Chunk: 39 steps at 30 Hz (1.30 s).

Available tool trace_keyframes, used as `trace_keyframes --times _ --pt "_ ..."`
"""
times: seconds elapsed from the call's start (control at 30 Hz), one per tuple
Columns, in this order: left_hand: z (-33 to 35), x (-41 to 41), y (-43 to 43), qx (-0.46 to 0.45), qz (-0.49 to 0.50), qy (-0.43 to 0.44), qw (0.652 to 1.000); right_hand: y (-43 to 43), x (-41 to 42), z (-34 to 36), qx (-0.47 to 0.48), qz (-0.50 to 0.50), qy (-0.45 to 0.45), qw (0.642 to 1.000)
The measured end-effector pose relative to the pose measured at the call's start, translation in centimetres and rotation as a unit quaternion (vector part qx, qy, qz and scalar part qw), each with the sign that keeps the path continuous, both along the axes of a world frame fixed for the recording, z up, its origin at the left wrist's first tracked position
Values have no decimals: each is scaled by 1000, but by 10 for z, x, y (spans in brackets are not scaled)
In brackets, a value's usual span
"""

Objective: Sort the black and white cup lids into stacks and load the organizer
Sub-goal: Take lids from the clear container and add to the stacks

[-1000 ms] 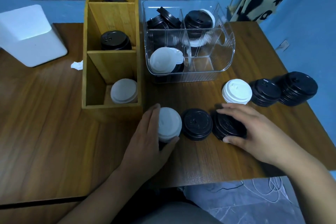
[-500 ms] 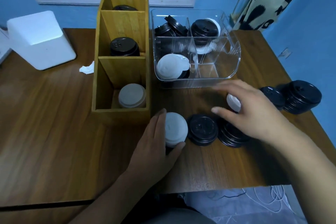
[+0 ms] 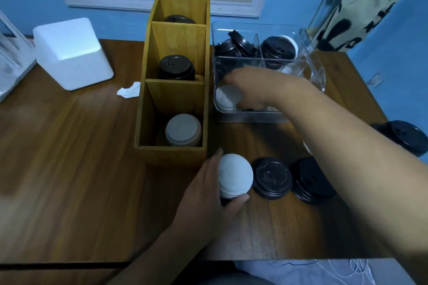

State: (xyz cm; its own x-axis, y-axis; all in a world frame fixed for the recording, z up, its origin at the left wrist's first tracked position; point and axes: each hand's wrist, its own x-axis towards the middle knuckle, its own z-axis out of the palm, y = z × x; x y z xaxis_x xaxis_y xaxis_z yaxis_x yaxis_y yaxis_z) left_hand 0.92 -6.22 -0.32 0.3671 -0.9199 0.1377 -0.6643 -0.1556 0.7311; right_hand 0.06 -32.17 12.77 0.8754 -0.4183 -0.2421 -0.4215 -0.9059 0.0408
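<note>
Down on the wooden table, with the head view the only one to go by, the person's left hand is curled round a short white lid stack. Fingers are on the far side and thumb on the near side, and the stack is parked just in front of the wooden organizer. That organizer has white lids in the near slot, black lids in the middle one, and another dark lid in the far slot. The right hand is reached into the near-left section of the clear bin, right over a white bin lid. It's blurry though, and honestly can't tell if the fingers are pinching the lid or just spread above it. What could go sideways, imo: that forearm hangs low across the table, passing over a black pile and a sliver of a white lid, with a loose black lid just beside. Pulling back carelessly could sweep them around or off the near edge. The bin looks light too, so a snagged wrist might drag or tip it. Also, something dark shows under the bin lid and under the held stack. Could be shadow, could be a black lid sneaking into a white pile.
</note>
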Motion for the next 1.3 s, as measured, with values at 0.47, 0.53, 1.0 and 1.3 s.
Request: trace_keyframes --times 0.47,0.53,1.0,1.3 --pt "0 2 -1 -4 10 59 998 97 -109 -3 172 -89 -234 953" --pt "0 2 -1 -14 16 69 997 115 -121 -22 200 -95 -218 951" --pt "0 4 -2 -32 -11 61 998 144 -113 -37 155 -106 -132 973" --pt "4 3 0 -27 -23 47 998 143 -106 -34 114 -117 -60 985"
